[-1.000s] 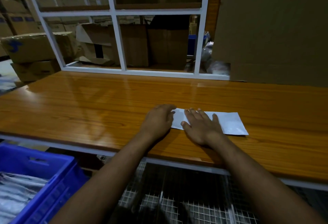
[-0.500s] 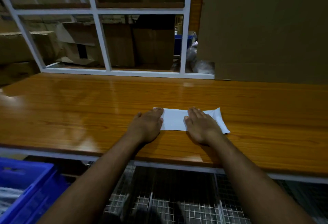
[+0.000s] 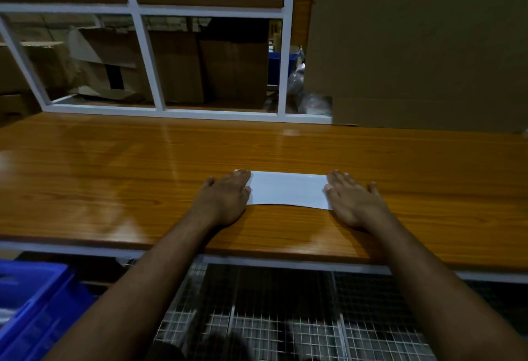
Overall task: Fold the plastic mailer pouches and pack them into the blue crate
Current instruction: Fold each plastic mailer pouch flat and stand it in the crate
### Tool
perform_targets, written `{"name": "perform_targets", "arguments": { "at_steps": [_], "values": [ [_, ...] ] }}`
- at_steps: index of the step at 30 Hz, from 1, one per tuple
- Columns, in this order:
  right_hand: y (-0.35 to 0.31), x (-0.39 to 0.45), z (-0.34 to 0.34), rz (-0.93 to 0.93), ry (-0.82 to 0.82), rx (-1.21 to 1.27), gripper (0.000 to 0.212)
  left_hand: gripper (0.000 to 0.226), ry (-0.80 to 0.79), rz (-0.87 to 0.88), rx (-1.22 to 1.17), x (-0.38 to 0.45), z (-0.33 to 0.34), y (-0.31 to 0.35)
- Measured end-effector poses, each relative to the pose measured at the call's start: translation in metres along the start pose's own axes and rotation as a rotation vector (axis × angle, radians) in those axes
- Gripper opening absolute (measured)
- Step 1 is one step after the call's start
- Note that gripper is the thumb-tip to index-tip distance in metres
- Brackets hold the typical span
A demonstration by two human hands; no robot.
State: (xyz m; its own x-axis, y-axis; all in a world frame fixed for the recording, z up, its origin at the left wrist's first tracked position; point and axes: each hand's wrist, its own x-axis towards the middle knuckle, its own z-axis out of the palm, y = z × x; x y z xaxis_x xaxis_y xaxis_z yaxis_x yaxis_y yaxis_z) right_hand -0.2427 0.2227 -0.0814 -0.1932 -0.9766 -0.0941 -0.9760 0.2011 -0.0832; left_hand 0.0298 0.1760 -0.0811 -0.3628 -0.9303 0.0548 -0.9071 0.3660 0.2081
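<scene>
A white plastic mailer pouch (image 3: 287, 188) lies flat as a folded strip on the wooden table (image 3: 114, 177), near its front edge. My left hand (image 3: 225, 199) presses palm down on the pouch's left end, fingers together. On the right end rests my right hand (image 3: 353, 199), also flat, covering that edge. The pouch's middle shows between the two hands. A corner of the blue crate (image 3: 31, 300) appears at the bottom left, below the table level; its contents are mostly out of frame.
A white frame (image 3: 148, 60) with cardboard boxes behind it stands along the table's back. A large cardboard sheet (image 3: 414, 46) leans at the back right. Wire mesh (image 3: 271, 317) runs under the table's front edge.
My hands have slid apart along the pouch, the right one out to its right end. The pouch's loose right flap no longer shows. The camera has turned right, moving the crate further out of view.
</scene>
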Motion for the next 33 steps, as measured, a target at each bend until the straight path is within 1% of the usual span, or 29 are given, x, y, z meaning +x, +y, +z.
{"name": "perform_targets", "arguments": {
  "at_steps": [4, 5, 7, 9, 10, 12, 14, 18, 22, 26, 30, 33],
  "values": [
    [-0.003, -0.005, -0.003, 0.003, 0.006, -0.006, 0.061, 0.052, 0.040, 0.023, 0.013, -0.003, -0.001, 0.000],
    [-0.004, -0.006, -0.003, 0.002, 0.008, -0.003, 0.061, 0.052, 0.076, 0.020, 0.036, -0.003, -0.002, 0.003],
    [-0.004, -0.008, -0.003, 0.002, 0.015, 0.000, 0.061, 0.049, 0.199, -0.001, 0.053, -0.002, -0.004, 0.018],
    [-0.005, -0.008, -0.002, 0.002, 0.027, 0.009, 0.061, 0.045, 0.303, 0.009, -0.039, 0.002, -0.006, 0.049],
    [-0.005, -0.008, -0.002, 0.002, 0.029, 0.013, 0.061, 0.045, 0.309, 0.038, -0.092, 0.006, -0.006, 0.067],
    [-0.005, -0.009, -0.002, 0.000, 0.026, 0.012, 0.061, 0.047, 0.230, 0.097, -0.173, 0.015, 0.003, 0.103],
    [-0.003, -0.009, -0.002, -0.009, 0.024, 0.009, 0.061, 0.049, 0.119, 0.126, -0.209, 0.025, 0.015, 0.121],
    [-0.001, -0.008, -0.003, -0.021, 0.028, -0.002, 0.060, 0.054, 0.005, 0.157, -0.105, 0.034, 0.028, 0.114],
    [0.000, -0.004, -0.001, -0.036, 0.018, -0.019, 0.060, 0.073, -0.017, 0.082, -0.040, 0.028, 0.024, 0.095],
    [0.001, -0.004, 0.000, -0.049, 0.007, -0.036, 0.060, 0.088, -0.041, 0.052, -0.054, 0.023, 0.017, 0.077],
    [0.001, -0.005, -0.001, -0.056, 0.001, -0.032, 0.059, 0.095, -0.026, 0.005, -0.042, 0.021, 0.016, 0.059],
    [0.002, -0.003, -0.001, -0.058, 0.001, -0.030, 0.059, 0.097, -0.033, -0.026, 0.018, 0.020, 0.012, 0.033]
  ]
}}
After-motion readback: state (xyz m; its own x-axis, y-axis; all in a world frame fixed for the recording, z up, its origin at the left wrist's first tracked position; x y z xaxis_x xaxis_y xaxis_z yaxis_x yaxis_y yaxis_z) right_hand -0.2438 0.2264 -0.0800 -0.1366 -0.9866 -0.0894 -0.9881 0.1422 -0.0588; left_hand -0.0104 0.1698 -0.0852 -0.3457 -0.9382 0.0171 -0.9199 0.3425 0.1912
